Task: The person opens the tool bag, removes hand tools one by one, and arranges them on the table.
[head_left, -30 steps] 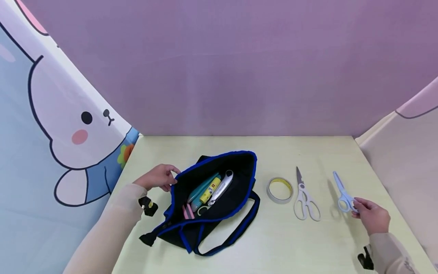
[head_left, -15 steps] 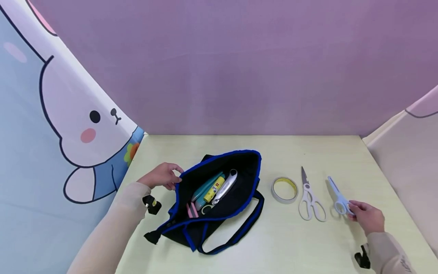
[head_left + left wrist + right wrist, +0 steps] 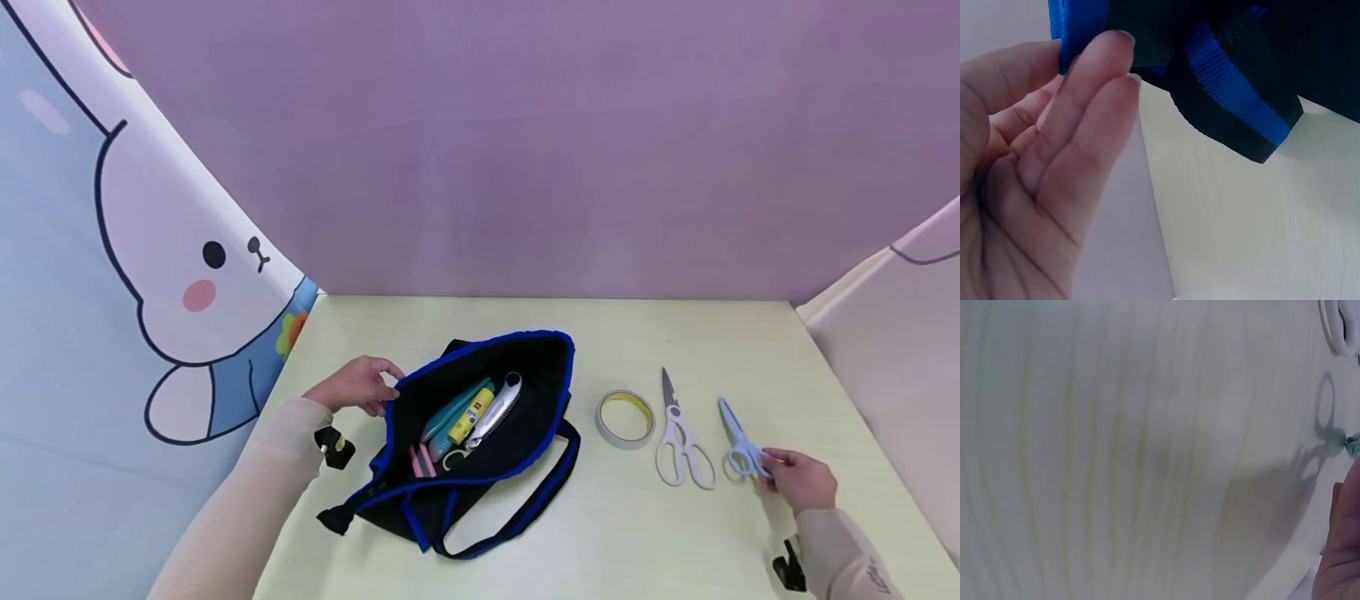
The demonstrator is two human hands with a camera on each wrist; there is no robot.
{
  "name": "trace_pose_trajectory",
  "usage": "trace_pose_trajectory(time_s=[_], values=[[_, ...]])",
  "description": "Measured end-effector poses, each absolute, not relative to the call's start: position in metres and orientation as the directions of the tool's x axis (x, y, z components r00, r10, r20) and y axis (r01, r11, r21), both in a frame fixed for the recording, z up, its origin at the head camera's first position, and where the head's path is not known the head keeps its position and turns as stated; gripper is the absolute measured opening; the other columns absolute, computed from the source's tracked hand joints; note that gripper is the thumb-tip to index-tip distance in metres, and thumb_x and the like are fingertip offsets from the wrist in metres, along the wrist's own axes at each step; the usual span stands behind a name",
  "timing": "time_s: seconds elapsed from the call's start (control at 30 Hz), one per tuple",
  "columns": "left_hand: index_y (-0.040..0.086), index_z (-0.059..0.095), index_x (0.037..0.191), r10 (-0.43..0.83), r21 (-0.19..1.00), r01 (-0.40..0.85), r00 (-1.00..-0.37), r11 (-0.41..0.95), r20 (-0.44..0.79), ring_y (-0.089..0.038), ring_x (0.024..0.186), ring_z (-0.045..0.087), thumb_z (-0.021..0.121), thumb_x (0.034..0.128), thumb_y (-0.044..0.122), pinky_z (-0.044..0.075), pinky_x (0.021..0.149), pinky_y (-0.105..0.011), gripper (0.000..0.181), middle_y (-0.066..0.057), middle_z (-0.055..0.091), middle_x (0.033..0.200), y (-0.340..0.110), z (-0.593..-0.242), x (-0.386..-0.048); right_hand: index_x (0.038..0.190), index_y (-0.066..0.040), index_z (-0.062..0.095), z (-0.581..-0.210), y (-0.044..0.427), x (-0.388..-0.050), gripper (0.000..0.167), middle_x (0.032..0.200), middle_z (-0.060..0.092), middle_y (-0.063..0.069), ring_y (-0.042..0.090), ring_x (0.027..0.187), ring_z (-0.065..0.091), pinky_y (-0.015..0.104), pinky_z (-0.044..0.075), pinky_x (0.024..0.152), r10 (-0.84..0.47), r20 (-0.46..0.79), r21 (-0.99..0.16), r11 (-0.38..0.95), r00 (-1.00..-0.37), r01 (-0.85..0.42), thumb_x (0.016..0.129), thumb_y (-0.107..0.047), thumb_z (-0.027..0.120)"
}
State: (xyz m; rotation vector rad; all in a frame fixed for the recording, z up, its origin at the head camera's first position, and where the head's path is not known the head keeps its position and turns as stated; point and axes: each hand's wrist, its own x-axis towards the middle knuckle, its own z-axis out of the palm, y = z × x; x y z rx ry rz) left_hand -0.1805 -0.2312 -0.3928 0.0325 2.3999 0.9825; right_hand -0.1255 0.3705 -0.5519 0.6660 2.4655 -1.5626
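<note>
I see the blue scissors (image 3: 739, 443) lower and nearer the white scissors (image 3: 676, 419) than a second ago, so they're apart from the bag (image 3: 542, 408). The right hand (image 3: 802, 482) pinches their handle; the left hand (image 3: 356, 385) pinches the bag's edge.

Long, pale beige sleeves covered both arms. The left sleeve (image 3: 243, 500) looked smooth; the right sleeve (image 3: 836, 546) bore dark lettering (image 3: 876, 575) (too small to read). A black, yellow-spotted device (image 3: 336, 450) sat at the left wrist, an angular black piece (image 3: 790, 570) at the right.
</note>
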Motion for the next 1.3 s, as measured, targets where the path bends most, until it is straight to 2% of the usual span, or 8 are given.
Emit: trace_pose_trajectory(time_s=[0.3,0.57,0.67,0.8,1.1,1.3], values=[[-0.003,0.057,0.117,0.229,0.618,-0.136,-0.851,0.774,-0.473,-0.022,0.062,0.065,0.058,0.0926,0.005,0.056,0.064,-0.034,0.025,-0.010,0.064,0.076,-0.231,-0.392,-0.181,0.118,0.023,0.047,-0.555,0.368,-0.127,0.040,0.065,0.062,-0.002,0.007,0.050,0.061,0.025,0.053,0.051,0.250,-0.292,-0.782,0.494,-0.923,0.381,0.093,-0.007,0.050],[-0.004,0.057,0.117,0.244,0.635,-0.126,-0.853,0.762,-0.462,-0.024,0.061,0.065,0.057,0.0930,0.006,0.056,0.062,-0.034,0.026,-0.009,0.064,0.071,-0.231,-0.395,-0.179,0.107,0.021,0.055,-0.555,0.368,-0.127,0.033,0.069,0.066,0.008,0.008,0.052,0.060,0.023,0.049,0.050,0.200,-0.231,-0.684,0.662,-0.952,0.305,0.091,-0.008,0.053],[-0.005,0.057,0.117,0.242,0.639,-0.138,-0.849,0.756,-0.470,-0.028,0.061,0.066,0.058,0.0930,0.007,0.056,0.060,-0.033,0.026,-0.009,0.063,0.067,-0.231,-0.394,-0.178,0.106,0.020,0.055,-0.556,0.368,-0.127,0.033,0.070,0.066,0.009,0.010,0.051,0.060,0.023,0.048,0.050,0.189,-0.224,-0.673,0.679,-0.956,0.292,0.091,-0.009,0.054],[-0.004,0.058,0.117,0.243,0.640,-0.145,-0.845,0.754,-0.477,-0.026,0.058,0.065,0.058,0.0929,0.008,0.056,0.059,-0.034,0.027,-0.008,0.063,0.066,-0.232,-0.393,-0.177,0.105,0.019,0.056,-0.554,0.368,-0.129,0.032,0.069,0.066,0.007,0.011,0.051,0.060,0.024,0.046,0.050,0.180,-0.220,-0.657,0.699,-0.959,0.282,0.091,-0.010,0.054],[-0.004,0.056,0.124,0.272,0.641,-0.145,-0.819,0.754,-0.505,-0.023,0.059,0.067,0.065,0.0893,0.015,0.056,0.063,-0.037,0.041,-0.008,0.067,0.079,-0.239,-0.388,-0.176,0.102,0.017,0.058,-0.554,0.367,-0.131,0.029,0.065,0.067,0.007,0.011,0.049,0.059,0.026,0.043,0.050,0.175,-0.200,-0.639,0.722,-0.964,0.264,0.089,-0.009,0.055],[-0.001,0.058,0.122,0.232,0.633,-0.186,-0.824,0.751,-0.517,-0.026,0.063,0.067,0.065,0.0889,0.014,0.054,0.062,-0.036,0.037,-0.009,0.067,0.082,-0.242,-0.383,-0.174,0.101,0.016,0.059,-0.551,0.369,-0.131,0.029,0.070,0.067,0.010,0.011,0.052,0.058,0.027,0.040,0.053,0.172,-0.227,-0.625,0.729,-0.958,0.279,0.089,-0.011,0.057]])
